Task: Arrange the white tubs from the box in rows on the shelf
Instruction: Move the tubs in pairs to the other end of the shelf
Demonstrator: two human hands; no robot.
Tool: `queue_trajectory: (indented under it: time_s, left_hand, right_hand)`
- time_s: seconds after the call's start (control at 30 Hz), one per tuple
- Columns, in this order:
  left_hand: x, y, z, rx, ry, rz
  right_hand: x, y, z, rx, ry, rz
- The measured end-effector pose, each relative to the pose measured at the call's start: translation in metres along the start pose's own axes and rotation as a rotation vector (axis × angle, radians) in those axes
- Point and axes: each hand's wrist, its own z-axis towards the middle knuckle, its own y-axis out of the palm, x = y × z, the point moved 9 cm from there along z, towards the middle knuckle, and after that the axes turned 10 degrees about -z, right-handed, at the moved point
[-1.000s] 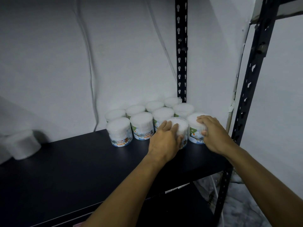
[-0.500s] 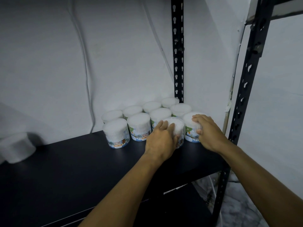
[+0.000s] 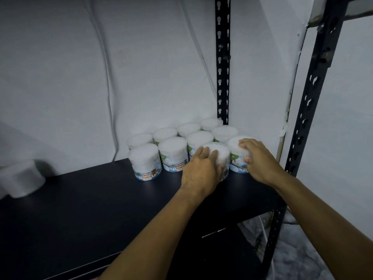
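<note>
Several white tubs of cotton buds stand in rows at the back right corner of the black shelf. My left hand grips a front tub, fingers curled over its lid. My right hand grips the rightmost front tub, fingers over its top and thumb on its side. Both tubs rest on the shelf, touching each other. The box is not in view.
A roll of white wrapped material sits at the shelf's far left against the wall. Black perforated uprights stand at the back corner and the front right. A lower shelf shows below.
Both hands stay on the same two tubs. The whole scene has shifted slightly left and up in the frame as my head moved.
</note>
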Motion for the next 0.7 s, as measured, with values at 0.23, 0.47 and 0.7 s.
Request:
queue_trajectory:
  time_s: [0.23,0.47,0.7]
  left_hand:
    - [0.0006,-0.0010,0.0006,0.020,-0.003,0.025]
    - [0.0015,-0.0033,-0.0001,0.039,0.007,0.030]
    - [0.0005,-0.0048,0.0006,0.022,-0.012,0.044]
  right_hand:
    - [0.0022,0.0016,0.0011,-0.033,0.010,0.009]
    - [0.0028,-0.0007,0.0013,-0.026,-0.006,0.010]
    - [0.0029,-0.0050,0.0028,-0.015,-0.011,0.034]
